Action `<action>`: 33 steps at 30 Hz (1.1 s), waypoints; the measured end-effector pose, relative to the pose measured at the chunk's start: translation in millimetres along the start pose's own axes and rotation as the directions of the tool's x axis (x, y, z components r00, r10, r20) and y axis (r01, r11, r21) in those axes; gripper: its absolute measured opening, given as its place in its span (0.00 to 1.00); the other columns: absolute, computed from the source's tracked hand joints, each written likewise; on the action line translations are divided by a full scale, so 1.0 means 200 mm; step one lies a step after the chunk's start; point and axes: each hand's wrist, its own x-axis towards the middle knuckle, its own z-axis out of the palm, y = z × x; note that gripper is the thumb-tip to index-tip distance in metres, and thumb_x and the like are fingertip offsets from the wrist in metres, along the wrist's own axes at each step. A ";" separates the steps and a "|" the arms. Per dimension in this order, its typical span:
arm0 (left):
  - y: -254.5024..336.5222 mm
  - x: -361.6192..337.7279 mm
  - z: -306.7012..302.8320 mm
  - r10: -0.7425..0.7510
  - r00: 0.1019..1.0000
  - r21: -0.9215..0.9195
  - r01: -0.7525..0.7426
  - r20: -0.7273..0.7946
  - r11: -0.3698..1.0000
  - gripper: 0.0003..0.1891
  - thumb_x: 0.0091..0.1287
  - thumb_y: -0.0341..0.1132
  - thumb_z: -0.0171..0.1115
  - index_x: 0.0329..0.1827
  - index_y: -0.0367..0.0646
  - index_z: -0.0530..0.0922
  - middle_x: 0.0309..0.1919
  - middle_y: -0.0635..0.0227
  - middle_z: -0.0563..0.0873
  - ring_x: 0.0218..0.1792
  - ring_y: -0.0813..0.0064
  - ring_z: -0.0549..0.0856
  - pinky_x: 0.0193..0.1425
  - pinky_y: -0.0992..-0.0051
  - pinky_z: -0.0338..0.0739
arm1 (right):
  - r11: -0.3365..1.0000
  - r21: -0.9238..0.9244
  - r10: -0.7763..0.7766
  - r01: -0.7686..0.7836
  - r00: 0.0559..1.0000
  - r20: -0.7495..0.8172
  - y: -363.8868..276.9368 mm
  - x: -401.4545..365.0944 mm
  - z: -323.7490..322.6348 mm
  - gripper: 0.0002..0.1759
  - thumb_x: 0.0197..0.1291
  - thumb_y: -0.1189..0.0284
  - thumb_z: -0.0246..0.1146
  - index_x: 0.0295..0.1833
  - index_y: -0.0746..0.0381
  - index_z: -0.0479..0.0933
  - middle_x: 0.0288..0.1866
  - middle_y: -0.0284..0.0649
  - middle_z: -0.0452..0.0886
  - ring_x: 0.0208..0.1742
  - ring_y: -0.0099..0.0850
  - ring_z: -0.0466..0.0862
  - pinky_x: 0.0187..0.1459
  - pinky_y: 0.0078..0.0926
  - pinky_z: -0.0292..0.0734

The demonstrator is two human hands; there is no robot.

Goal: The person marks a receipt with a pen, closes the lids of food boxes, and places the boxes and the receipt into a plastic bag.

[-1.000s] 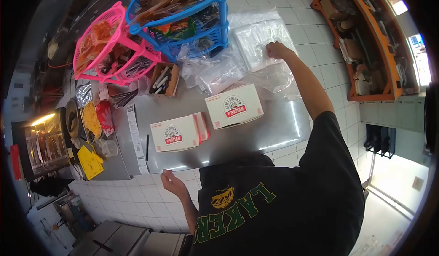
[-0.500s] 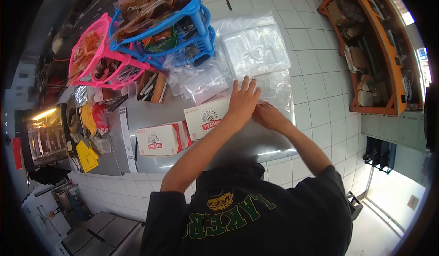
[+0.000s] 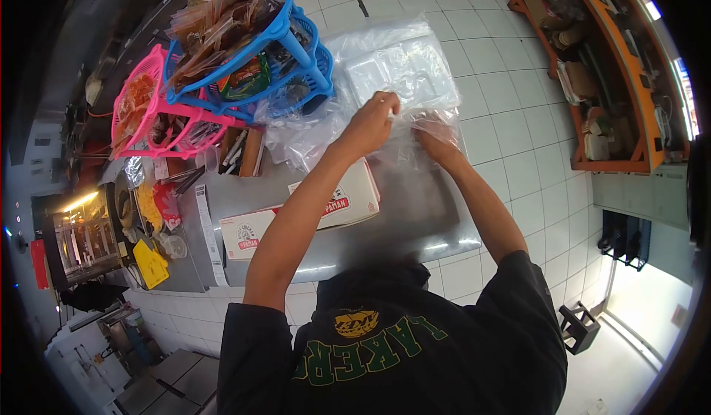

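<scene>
Fingers (image 3: 388, 101) of the left hand (image 3: 370, 126) look pinched on a clear, thin plastic bag (image 3: 406, 135) in the head view. It is between both hands, near the grey metal table (image 3: 422, 207). Film partly covers the right hand (image 3: 438, 142); its grip I cannot tell. Probably the bag is light, soft, slippery, best pinched at its edge.
</scene>
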 end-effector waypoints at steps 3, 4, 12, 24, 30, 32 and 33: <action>0.03 -0.02 -0.02 0.173 0.950 0.015 -0.183 0.261 0.983 0.11 0.60 0.19 0.52 0.37 0.44 0.80 0.63 0.60 0.80 0.57 0.52 0.82 0.59 0.60 0.77 | 0.982 -0.154 -0.127 0.110 0.986 -0.103 0.00 0.01 -0.01 0.15 0.63 0.73 0.57 0.53 0.63 0.80 0.58 0.49 0.79 0.60 0.50 0.78 0.61 0.46 0.73; 0.00 -0.03 0.01 0.168 0.952 0.014 -0.178 0.256 0.984 0.11 0.60 0.19 0.52 0.37 0.44 0.80 0.63 0.60 0.80 0.57 0.52 0.82 0.59 0.60 0.77 | 0.981 -0.146 -0.143 0.125 0.982 -0.121 -0.05 -0.02 -0.08 0.13 0.62 0.74 0.57 0.51 0.64 0.79 0.56 0.48 0.79 0.58 0.50 0.77 0.58 0.48 0.73; -0.22 0.05 0.23 0.115 0.965 -0.097 -0.095 0.236 0.991 0.22 0.60 0.20 0.50 0.52 0.46 0.86 0.57 0.53 0.85 0.59 0.55 0.82 0.65 0.62 0.75 | 0.942 -0.064 -0.331 0.329 0.943 -0.021 -0.22 -0.16 -0.39 0.08 0.64 0.78 0.57 0.48 0.64 0.74 0.46 0.46 0.75 0.50 0.48 0.74 0.51 0.48 0.70; -0.46 0.03 0.30 -0.146 0.892 -0.401 0.332 0.429 0.854 0.17 0.65 0.33 0.64 0.56 0.43 0.84 0.53 0.56 0.88 0.56 0.63 0.86 0.61 0.66 0.78 | 0.682 0.701 0.207 0.208 0.864 -0.458 -0.62 -0.85 -1.36 0.12 0.81 0.63 0.48 0.49 0.61 0.66 0.29 0.35 0.70 0.25 0.22 0.73 0.26 0.19 0.68; 0.41 -0.71 -0.47 -0.503 0.864 -0.813 0.281 -0.017 0.510 0.25 0.81 0.52 0.49 0.44 0.37 0.84 0.55 0.62 0.86 0.61 0.71 0.82 0.63 0.65 0.78 | 0.318 0.850 -0.119 0.420 0.907 -0.404 -0.89 -1.12 -1.15 0.14 0.74 0.63 0.60 0.48 0.62 0.67 0.33 0.43 0.75 0.39 0.36 0.83 0.33 0.30 0.78; 0.48 -1.11 -0.47 -0.337 0.908 -0.864 0.365 0.248 0.346 0.33 0.79 0.61 0.45 0.59 0.35 0.77 0.62 0.55 0.81 0.59 0.71 0.83 0.58 0.71 0.81 | 0.544 0.727 -0.493 0.420 0.861 -0.129 -1.10 -1.02 -1.01 0.14 0.73 0.66 0.59 0.54 0.63 0.67 0.49 0.50 0.76 0.45 0.51 0.83 0.45 0.44 0.82; 0.55 -1.28 -0.41 -0.277 0.929 -0.889 0.330 0.246 0.319 0.36 0.78 0.63 0.46 0.65 0.35 0.74 0.63 0.54 0.81 0.57 0.71 0.85 0.57 0.72 0.81 | 0.530 0.738 -0.549 0.418 0.832 -0.077 -1.22 -0.98 -0.85 0.16 0.71 0.67 0.61 0.55 0.63 0.67 0.52 0.48 0.75 0.46 0.49 0.82 0.40 0.44 0.82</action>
